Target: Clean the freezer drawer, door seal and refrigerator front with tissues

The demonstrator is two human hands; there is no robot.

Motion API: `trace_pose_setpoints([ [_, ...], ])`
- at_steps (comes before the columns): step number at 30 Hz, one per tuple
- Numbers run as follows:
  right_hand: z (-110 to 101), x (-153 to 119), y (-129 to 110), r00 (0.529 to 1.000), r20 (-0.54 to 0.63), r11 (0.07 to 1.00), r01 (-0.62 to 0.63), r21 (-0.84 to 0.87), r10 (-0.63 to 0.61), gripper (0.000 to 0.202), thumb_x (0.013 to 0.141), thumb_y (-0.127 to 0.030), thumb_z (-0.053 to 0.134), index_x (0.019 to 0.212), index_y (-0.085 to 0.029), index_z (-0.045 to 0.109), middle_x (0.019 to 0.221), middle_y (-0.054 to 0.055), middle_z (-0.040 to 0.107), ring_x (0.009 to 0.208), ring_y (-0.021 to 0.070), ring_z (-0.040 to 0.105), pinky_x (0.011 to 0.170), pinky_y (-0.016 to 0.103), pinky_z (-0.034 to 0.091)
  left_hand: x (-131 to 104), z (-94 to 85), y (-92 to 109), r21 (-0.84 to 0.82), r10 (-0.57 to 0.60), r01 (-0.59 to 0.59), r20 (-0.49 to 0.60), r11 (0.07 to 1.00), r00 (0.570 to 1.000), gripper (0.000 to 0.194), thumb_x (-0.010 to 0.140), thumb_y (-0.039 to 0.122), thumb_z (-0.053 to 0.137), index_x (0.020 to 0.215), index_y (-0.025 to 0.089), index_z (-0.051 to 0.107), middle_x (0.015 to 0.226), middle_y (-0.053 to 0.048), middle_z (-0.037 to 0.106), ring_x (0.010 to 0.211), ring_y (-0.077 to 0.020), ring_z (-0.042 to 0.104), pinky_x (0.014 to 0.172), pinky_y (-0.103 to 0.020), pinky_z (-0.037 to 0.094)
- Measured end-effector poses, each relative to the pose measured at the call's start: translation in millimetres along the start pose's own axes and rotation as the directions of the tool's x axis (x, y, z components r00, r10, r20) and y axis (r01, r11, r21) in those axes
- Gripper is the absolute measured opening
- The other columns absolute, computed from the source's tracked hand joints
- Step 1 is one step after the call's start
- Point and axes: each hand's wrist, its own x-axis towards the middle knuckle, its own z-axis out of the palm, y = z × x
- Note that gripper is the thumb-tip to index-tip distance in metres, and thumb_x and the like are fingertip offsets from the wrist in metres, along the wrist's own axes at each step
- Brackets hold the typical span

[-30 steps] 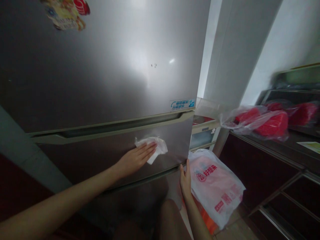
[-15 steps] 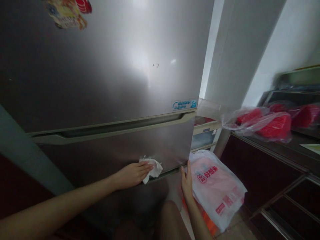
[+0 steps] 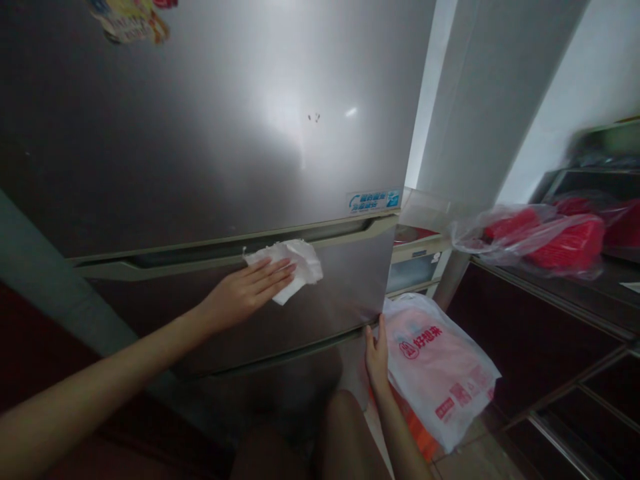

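Observation:
My left hand (image 3: 253, 293) lies with its fingers extended over a crumpled white paper tissue (image 3: 305, 260), pressing it to the front of a silver refrigerator (image 3: 225, 173). The tissue sits at the top edge of the middle door (image 3: 345, 273), partly over the recessed handle strip. Lower right, my right hand (image 3: 377, 353) grips that door's lower right corner, thumb on the front and fingers along the side edge. Just beside it is a white plastic bag (image 3: 445, 373) with red print.
Red items (image 3: 565, 240) in clear plastic rest on a dark counter at right. Behind the bag stands a pale appliance (image 3: 413, 270). Dark red cabinets (image 3: 530, 333) line the right side. My knees (image 3: 345, 427) are close below. Magnets (image 3: 133, 20) and a blue-printed sticker (image 3: 374, 200) are on the upper door.
My left hand has slid the tissue up and slightly left, from the middle door's lower edge to its top edge. My right hand remains at the corner.

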Motion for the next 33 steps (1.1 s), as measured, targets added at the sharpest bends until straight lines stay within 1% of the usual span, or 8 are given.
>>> trace_pose_setpoints([
  [3, 0, 0, 0, 1.0, -0.006, 1.0, 0.001, -0.001, -0.001, 0.077, 0.087, -0.058, 0.042, 0.149, -0.015, 0.027, 0.157, 0.009, 0.025, 0.145, 0.0212, 0.02, 0.119, 0.042, 0.014, -17, 38.3, 42, -0.049, -0.041, 0.041, -0.008, 0.998, 0.999, 0.04, 0.098, 0.009, 0.03, 0.133, 0.011, 0.05, 0.139, -0.007, 0.053, 0.139, -0.0173, 0.036, 0.118, -0.037, 0.027],
  [8, -1, 0, -1, 1.0, -0.01, 1.0, -0.003, 0.0, 0.003, 0.077, 0.087, -0.058, 0.042, 0.148, -0.014, 0.028, 0.156, 0.009, 0.026, 0.145, 0.021, 0.02, 0.119, 0.041, 0.013, -55, 106.0, 114, -0.208, 0.039, -0.009, 0.141, 0.978, 0.989, 0.04, 0.097, 0.011, 0.031, 0.132, 0.012, 0.051, 0.14, -0.006, 0.053, 0.131, -0.0159, 0.047, 0.111, -0.032, 0.036],
  [13, -3, 1, 1, 1.0, -0.006, 1.0, -0.011, -0.013, 0.011, 0.079, 0.086, -0.06, 0.043, 0.148, -0.012, 0.029, 0.156, 0.011, 0.026, 0.145, 0.0222, 0.02, 0.119, 0.042, 0.014, -84, 128.2, 126, -0.278, 0.12, -0.066, 0.184, 0.958, 0.976, 0.041, 0.096, 0.009, 0.033, 0.134, 0.012, 0.049, 0.141, -0.006, 0.052, 0.132, -0.0146, 0.045, 0.111, -0.03, 0.036],
  [19, -4, 1, 1, 1.0, 0.0, 1.0, 0.01, -0.029, -0.01, 0.078, 0.087, -0.059, 0.042, 0.148, -0.012, 0.028, 0.155, 0.012, 0.027, 0.145, 0.0219, 0.022, 0.119, 0.042, 0.014, -80, 96.3, 93, -0.266, 0.177, -0.129, 0.167, 0.955, 0.97, 0.032, 0.096, 0.016, 0.041, 0.124, 0.011, 0.057, 0.134, -0.005, 0.059, 0.133, -0.0154, 0.045, 0.115, -0.03, 0.029],
  [22, -4, 0, 0, 1.0, 0.01, 1.0, 0.015, -0.022, -0.015, 0.077, 0.087, -0.058, 0.042, 0.149, -0.013, 0.027, 0.156, 0.011, 0.026, 0.145, 0.0214, 0.021, 0.119, 0.042, 0.015, -70, 63.8, 67, -0.223, 0.184, -0.144, 0.169, 0.964, 0.968, 0.034, 0.096, 0.012, 0.04, 0.126, 0.012, 0.057, 0.136, -0.007, 0.057, 0.135, -0.0168, 0.042, 0.117, -0.032, 0.028],
  [28, -2, -1, 0, 1.0, -0.001, 0.999, 0.019, -0.028, -0.019, 0.077, 0.087, -0.059, 0.042, 0.149, -0.014, 0.027, 0.156, 0.011, 0.025, 0.145, 0.0218, 0.02, 0.119, 0.042, 0.014, -45, -9.6, -2, -0.033, 0.011, -0.009, 0.081, 0.999, 0.997, 0.045, 0.097, 0.008, 0.033, 0.141, 0.014, 0.04, 0.143, -0.009, 0.049, 0.14, -0.0175, 0.032, 0.118, -0.036, 0.025],
  [30, -2, -1, -1, 1.0, -0.005, 1.0, 0.008, -0.024, -0.008, 0.078, 0.087, -0.059, 0.042, 0.149, -0.014, 0.027, 0.156, 0.011, 0.024, 0.145, 0.0221, 0.02, 0.119, 0.043, 0.014, -40, -18.7, -11, 0.001, -0.068, 0.068, 0.04, 0.998, 0.997, 0.048, 0.097, 0.009, 0.034, 0.145, 0.016, 0.035, 0.143, -0.009, 0.049, 0.141, -0.0189, 0.03, 0.118, -0.04, 0.025],
  [33, -2, -1, -2, 1.0, -0.001, 1.0, 0.005, -0.024, -0.005, 0.08, 0.087, -0.06, 0.042, 0.149, -0.012, 0.027, 0.156, 0.012, 0.025, 0.145, 0.0221, 0.02, 0.119, 0.042, 0.014, -41, -6.3, 0, -0.003, -0.139, 0.139, -0.006, 0.99, 0.99, 0.048, 0.098, 0.01, 0.034, 0.145, 0.017, 0.033, 0.142, -0.009, 0.05, 0.142, -0.0194, 0.028, 0.117, -0.043, 0.028],
])
